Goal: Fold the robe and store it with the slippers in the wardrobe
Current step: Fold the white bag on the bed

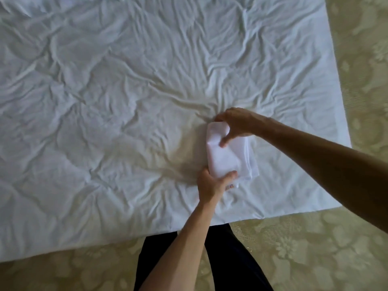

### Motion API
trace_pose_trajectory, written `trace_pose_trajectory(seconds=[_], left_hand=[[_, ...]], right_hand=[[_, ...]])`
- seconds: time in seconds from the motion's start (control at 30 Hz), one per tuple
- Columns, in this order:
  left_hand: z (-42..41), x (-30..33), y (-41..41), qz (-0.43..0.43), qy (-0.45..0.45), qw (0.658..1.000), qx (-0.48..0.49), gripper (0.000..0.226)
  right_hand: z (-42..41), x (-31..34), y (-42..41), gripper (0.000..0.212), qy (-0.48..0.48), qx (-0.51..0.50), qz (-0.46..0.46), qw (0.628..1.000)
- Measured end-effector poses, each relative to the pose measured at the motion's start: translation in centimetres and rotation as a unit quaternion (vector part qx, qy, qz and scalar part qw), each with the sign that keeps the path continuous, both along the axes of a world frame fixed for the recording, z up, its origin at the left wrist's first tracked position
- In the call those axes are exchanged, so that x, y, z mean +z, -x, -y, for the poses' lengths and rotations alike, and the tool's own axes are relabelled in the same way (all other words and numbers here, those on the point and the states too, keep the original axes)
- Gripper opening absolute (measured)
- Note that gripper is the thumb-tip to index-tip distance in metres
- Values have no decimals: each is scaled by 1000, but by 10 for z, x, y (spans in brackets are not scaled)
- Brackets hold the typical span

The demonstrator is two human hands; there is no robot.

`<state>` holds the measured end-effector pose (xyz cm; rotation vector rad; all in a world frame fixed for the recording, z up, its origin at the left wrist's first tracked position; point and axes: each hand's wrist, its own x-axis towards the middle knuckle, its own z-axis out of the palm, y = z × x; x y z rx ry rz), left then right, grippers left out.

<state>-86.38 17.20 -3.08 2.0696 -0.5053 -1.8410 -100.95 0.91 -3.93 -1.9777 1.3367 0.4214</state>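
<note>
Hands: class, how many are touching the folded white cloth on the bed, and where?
2. The left hand grips the cloth's near end; the right hand pinches its far end. The cloth lies on the bed.

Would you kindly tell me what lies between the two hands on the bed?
In the head view, the folded white bundle spans the gap: the right hand grips its far end, the left hand its near end.

a bed's wrinkled white sheet [126,101] lies above pale green floral carpet [315,259].
</note>
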Motion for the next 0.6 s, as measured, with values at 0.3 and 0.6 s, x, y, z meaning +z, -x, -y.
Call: trace_pose_trajectory(seconds=[0.3, 0.6], left_hand=[[54, 70, -104, 3, 27, 999, 22, 22], [-4, 223, -271, 60, 166, 971, 160, 34]], right_hand=[[-28, 56, 1, 47, -90, -311, 124, 938], [-85, 210, -173, 63, -133, -363, 341, 857]])
